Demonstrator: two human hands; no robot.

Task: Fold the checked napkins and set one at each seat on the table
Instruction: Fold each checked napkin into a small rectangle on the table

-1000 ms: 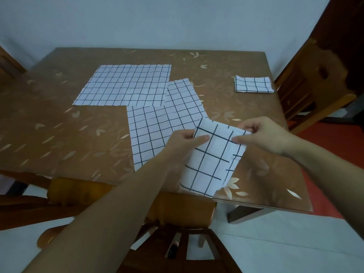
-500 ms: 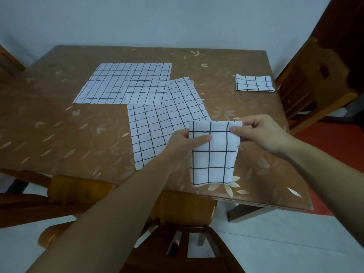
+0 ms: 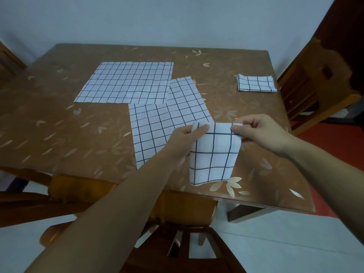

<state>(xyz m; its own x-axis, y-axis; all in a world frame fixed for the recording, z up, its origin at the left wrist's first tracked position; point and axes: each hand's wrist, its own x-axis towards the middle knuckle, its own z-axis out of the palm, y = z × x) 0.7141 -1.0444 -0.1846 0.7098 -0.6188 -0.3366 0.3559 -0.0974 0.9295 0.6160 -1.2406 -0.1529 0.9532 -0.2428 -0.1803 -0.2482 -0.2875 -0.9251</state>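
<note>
- The person's left hand (image 3: pixel 184 137) pinched the top left corner of a folded checked napkin (image 3: pixel 213 154) between thumb and fingers, and the right hand (image 3: pixel 258 134) pinched the top right corner in the same way.
- The napkin hung down freely from the two hands, above the near edge of the table (image 3: pixel 59 125). I think it was held up like this so that the layers could line up before the next fold or before it was put down.
- Just behind it, two open napkins lay flat on the table, the nearer one (image 3: pixel 157 131) partly over the edge of the far one (image 3: pixel 128 83). They seemed to wait for their turn, not yet folded.
- One finished napkin (image 3: pixel 256 83) lay folded near the right edge, in front of the chair on the right (image 3: pixel 315 91), so this seat looked already served.
- A second chair (image 3: pixel 177 223) stood at the near side, below the hands. No napkin lay at this seat yet.
- I saw no box, tray or other container anywhere on the table.
</note>
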